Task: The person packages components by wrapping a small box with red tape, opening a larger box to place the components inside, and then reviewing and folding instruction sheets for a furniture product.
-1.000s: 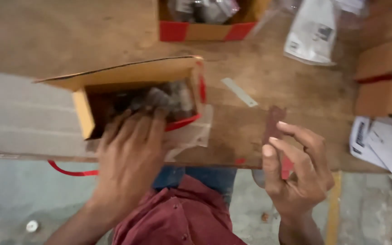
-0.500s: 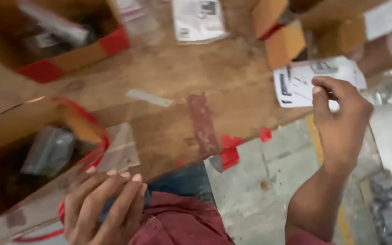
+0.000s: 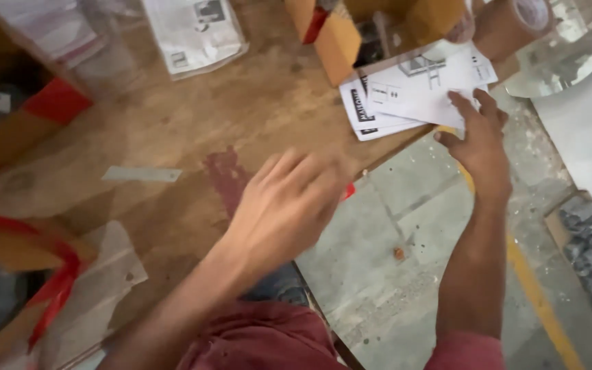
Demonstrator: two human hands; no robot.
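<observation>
Right hand point(image 3: 477, 140) closed thumb-and-fingers on the edge of white printed sheets point(image 3: 419, 89), stacked at the wooden table's point(image 3: 241, 116) corner, at 11 o'clock from the palm. Left hand point(image 3: 286, 205) blurred, fingers spread, holding nothing, hovering over the table edge at 8 o'clock from the sheets.

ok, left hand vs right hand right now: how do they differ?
The left hand is blurred, fingers spread, over the wooden table and holding nothing; the right hand is sharp and grips the white paper sheets at the table's edge. The left hand looks nearer the camera than the right hand. Both are bare.
</observation>
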